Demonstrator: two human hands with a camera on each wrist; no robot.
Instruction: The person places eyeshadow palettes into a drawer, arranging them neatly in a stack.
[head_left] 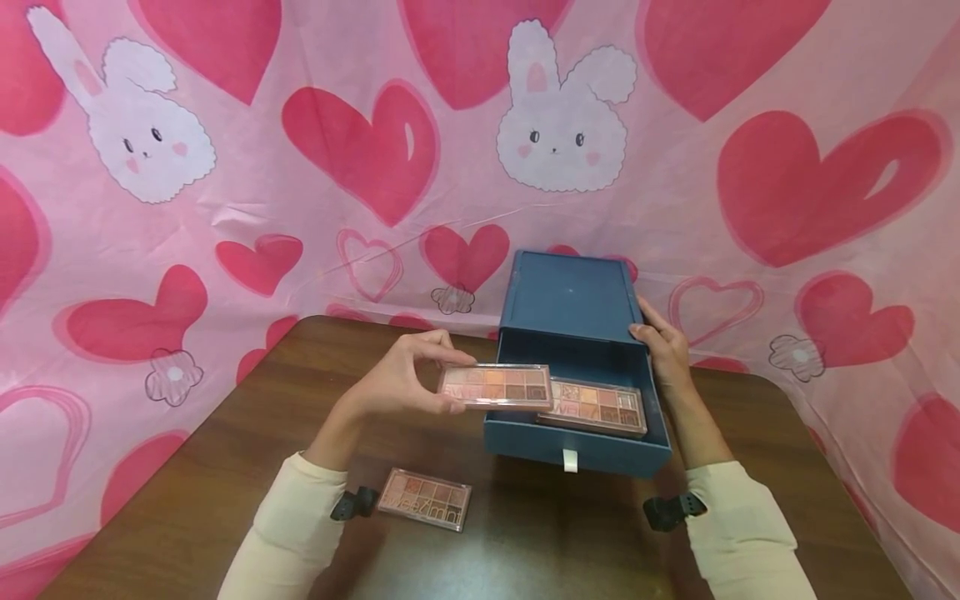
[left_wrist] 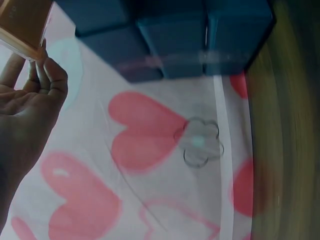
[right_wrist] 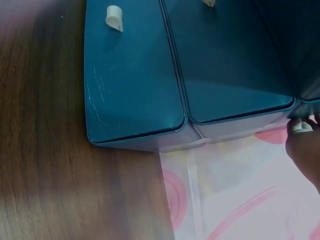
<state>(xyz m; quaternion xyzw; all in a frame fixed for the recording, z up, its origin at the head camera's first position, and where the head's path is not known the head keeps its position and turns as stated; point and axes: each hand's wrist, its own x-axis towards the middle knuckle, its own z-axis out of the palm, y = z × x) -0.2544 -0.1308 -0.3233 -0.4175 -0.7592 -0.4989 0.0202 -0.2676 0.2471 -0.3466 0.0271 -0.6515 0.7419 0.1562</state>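
My left hand (head_left: 397, 375) pinches a clear-lidded eyeshadow palette (head_left: 498, 387) by its left end, above the pulled-out drawer (head_left: 615, 454) of a blue drawer box (head_left: 573, 292). Inside that drawer lies a second eyeshadow palette (head_left: 603, 408), partly covered by the held one. The right hand (head_left: 669, 354) grips the box's right side near the top front corner. A third palette (head_left: 426, 498) lies on the table below the left wrist. In the left wrist view, the palm and the held palette (left_wrist: 25, 20) fill the upper left corner. Only part of the right hand (right_wrist: 305, 150) appears in the right wrist view.
Under everything is a brown wooden table (head_left: 547, 550). A pink cloth with hearts and rabbits (head_left: 465, 192) hangs behind it. Lower blue drawer fronts with white pull tabs (right_wrist: 114, 19) show in the right wrist view, beside the table surface.
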